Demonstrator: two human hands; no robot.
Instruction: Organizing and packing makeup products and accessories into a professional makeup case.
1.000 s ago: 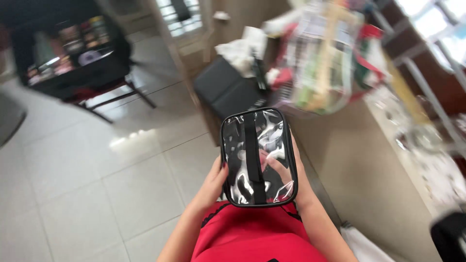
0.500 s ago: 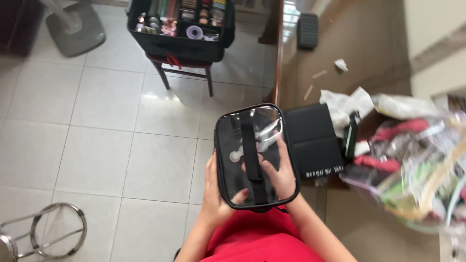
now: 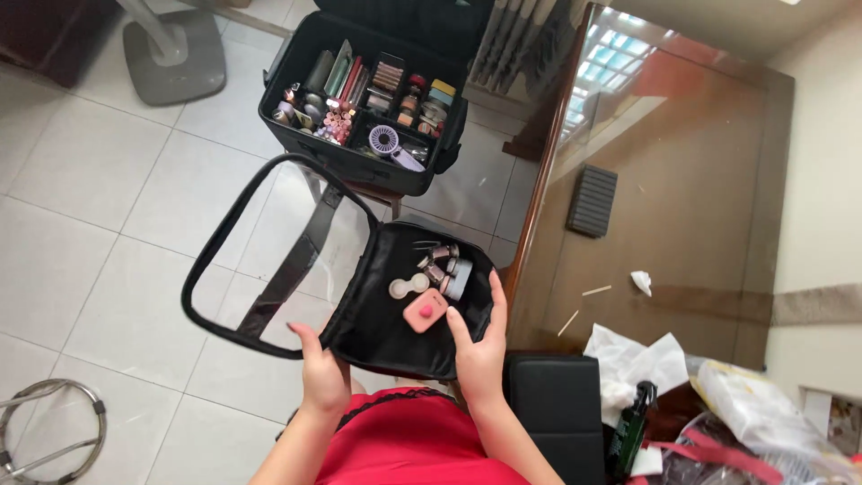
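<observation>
Over tiled floor [image 3: 108, 216] beside the glass-topped surface [image 3: 682, 180], the pouch [image 3: 395, 305], zipped half a second ago, now lies open, clear lid [image 3: 278, 251] swung left, left hand [image 3: 323, 377] pinching the lid's edge, right hand [image 3: 480, 346] gripping the base's rim, small cosmetics [image 3: 431, 283] exposed.

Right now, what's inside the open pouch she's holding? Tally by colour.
Inside the black zip pouch with the clear plastic lid:
Pink rounded case: 1
White two-well lens-style case: 1
Silver and grey small containers: about 3, bunched, hard to separate
Total: about 5
</observation>
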